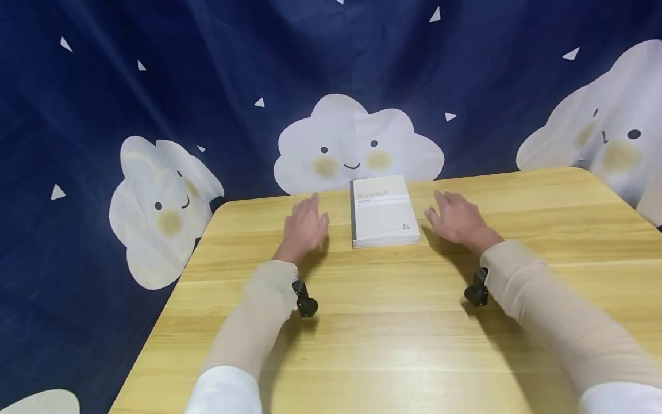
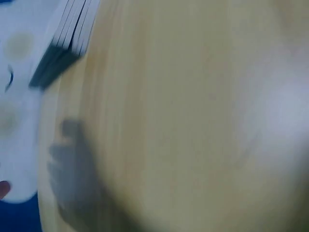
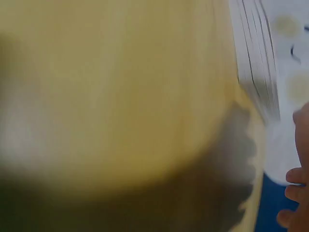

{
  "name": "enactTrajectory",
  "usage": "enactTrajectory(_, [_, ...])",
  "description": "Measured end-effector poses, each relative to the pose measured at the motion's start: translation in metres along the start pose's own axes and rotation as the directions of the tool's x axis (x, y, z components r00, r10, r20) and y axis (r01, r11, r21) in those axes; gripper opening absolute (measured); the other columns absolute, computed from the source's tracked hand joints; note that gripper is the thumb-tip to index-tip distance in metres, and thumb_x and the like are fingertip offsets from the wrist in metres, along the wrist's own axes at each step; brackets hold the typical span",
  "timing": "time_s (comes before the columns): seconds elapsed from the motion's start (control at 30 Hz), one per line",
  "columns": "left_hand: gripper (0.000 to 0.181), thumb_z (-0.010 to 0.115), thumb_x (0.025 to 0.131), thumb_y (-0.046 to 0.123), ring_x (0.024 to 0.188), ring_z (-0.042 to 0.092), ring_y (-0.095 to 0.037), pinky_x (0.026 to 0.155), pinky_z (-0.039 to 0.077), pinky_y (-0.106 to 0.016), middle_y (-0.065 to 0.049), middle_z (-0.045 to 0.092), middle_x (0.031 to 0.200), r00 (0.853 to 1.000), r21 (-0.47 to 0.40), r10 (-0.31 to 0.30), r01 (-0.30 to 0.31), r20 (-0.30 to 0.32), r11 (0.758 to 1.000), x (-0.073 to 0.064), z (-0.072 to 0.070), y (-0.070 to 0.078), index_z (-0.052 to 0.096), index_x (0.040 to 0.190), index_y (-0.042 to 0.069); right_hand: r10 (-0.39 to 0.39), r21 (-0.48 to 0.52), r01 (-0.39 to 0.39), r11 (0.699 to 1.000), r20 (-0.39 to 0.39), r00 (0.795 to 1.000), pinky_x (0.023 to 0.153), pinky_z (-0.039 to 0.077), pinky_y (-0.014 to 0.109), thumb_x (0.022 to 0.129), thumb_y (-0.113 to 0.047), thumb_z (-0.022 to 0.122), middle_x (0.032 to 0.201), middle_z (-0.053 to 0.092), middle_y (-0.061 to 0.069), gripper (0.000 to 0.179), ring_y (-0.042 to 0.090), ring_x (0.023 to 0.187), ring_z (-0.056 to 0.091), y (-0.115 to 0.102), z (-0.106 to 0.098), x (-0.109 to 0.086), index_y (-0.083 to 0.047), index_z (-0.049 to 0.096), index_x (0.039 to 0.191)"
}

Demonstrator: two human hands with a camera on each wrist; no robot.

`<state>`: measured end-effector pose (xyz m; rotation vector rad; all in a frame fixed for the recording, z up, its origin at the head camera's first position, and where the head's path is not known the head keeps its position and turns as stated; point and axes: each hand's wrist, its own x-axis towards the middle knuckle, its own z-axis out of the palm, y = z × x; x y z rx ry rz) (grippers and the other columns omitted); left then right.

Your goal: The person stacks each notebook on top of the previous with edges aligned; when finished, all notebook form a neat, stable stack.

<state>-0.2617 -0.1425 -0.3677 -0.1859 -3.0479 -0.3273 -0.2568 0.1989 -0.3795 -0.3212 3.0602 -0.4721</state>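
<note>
A short stack of notebooks [image 1: 385, 211] lies near the far edge of the table, its white top cover marked "Gambit" and its spine dark. To its left, my left hand [image 1: 304, 225] hovers with fingers loosely extended, apart from the stack. On the other side my right hand [image 1: 455, 218] is near the stack's right edge, fingers spread and holding nothing. The left wrist view catches the stacked page edges [image 2: 75, 24] and one fingertip. In the right wrist view the notebooks [image 3: 253, 43] appear beside several fingers of my right hand [image 3: 301, 159].
The light wooden table [image 1: 362, 345] ends just behind the notebooks. Beyond it hangs a dark blue curtain [image 1: 233, 69] printed with white smiling clouds and small triangles. A small black camera [image 1: 305, 299] is strapped to the left wrist, and another black camera [image 1: 478, 287] to the right.
</note>
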Motion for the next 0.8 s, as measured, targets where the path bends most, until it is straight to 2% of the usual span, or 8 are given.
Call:
enactTrajectory(0.1, [0.068,0.025,0.097,0.052,0.143,0.009,-0.037,0.104,0.022,-0.067,-0.016,0.012,0.156,1.0,0.072,0.005,-0.005,-0.006,0.997,0.007,-0.007,-0.017,0.006,0.153,0.017,0.044,-0.029,-0.044,0.999,0.003,0.999,0.101,0.006,0.075,0.094,-0.062,0.02,0.149,0.007,0.036,0.083,0.053,0.137,0.004,0.015,-0.014,0.004,-0.002,0.01,0.15])
enactTrajectory(0.17, [0.073,0.023,0.095,0.06,0.143,-0.001,-0.039,0.1,0.015,-0.074,-0.017,0.003,0.158,1.0,0.108,-0.002,0.004,-0.019,0.994,0.009,-0.008,-0.028,0.002,0.153,0.021,0.082,-0.054,-0.083,0.995,-0.027,0.996,0.097,-0.002,0.078,0.089,-0.07,0.017,0.149,0.0,0.036,0.09,0.055,0.136,-0.004,0.022,-0.023,0.005,-0.006,0.007,0.151])
enactTrajectory(0.27, [0.082,0.019,0.088,0.073,0.141,-0.014,-0.041,0.093,0.001,-0.082,-0.017,-0.008,0.157,0.999,0.127,-0.031,0.035,-0.028,0.991,0.008,-0.006,-0.04,-0.003,0.152,0.027,0.127,-0.089,-0.133,0.987,-0.067,0.99,0.093,-0.012,0.079,0.086,-0.075,0.019,0.149,-0.008,0.036,0.094,0.056,0.134,-0.014,0.029,-0.032,0.006,-0.01,0.005,0.152])
enactTrajectory(0.33, [0.087,0.017,0.084,0.078,0.14,-0.018,-0.041,0.089,-0.004,-0.083,-0.016,-0.011,0.157,0.998,0.122,-0.053,0.057,-0.039,0.991,0.006,-0.003,-0.045,-0.003,0.152,0.029,0.141,-0.108,-0.149,0.983,-0.075,0.987,0.09,-0.016,0.079,0.084,-0.078,0.018,0.149,-0.013,0.034,0.097,0.056,0.133,-0.019,0.031,-0.035,0.005,-0.011,0.004,0.152])
enactTrajectory(0.43, [0.09,0.014,0.081,0.082,0.139,-0.021,-0.041,0.087,-0.006,-0.084,-0.016,-0.012,0.157,0.997,0.115,-0.064,0.069,-0.043,0.991,0.005,0.0,-0.048,-0.004,0.151,0.03,0.15,-0.114,-0.158,0.981,-0.073,0.986,0.089,-0.019,0.078,0.083,-0.079,0.018,0.149,-0.018,0.032,0.098,0.054,0.132,-0.024,0.032,-0.035,0.004,-0.012,0.002,0.152])
enactTrajectory(0.6, [0.091,0.012,0.08,0.083,0.139,-0.021,-0.04,0.087,-0.005,-0.084,-0.017,-0.011,0.157,0.997,0.122,-0.059,0.064,-0.042,0.99,0.007,-0.001,-0.043,-0.001,0.152,0.029,0.151,-0.118,-0.159,0.98,-0.072,0.986,0.089,-0.019,0.079,0.082,-0.08,0.016,0.149,-0.021,0.031,0.098,0.052,0.131,-0.026,0.03,-0.036,0.004,-0.012,0.001,0.152])
enactTrajectory(0.8, [0.091,0.008,0.078,0.084,0.138,-0.024,-0.038,0.088,-0.005,-0.084,-0.014,-0.02,0.155,0.997,0.133,-0.073,0.074,-0.016,0.988,0.01,-0.005,-0.039,-0.004,0.152,0.031,0.141,-0.117,-0.149,0.982,-0.071,0.987,0.089,-0.018,0.079,0.082,-0.08,0.015,0.148,-0.021,0.031,0.098,0.053,0.131,-0.026,0.028,-0.039,0.006,-0.012,0.002,0.152])
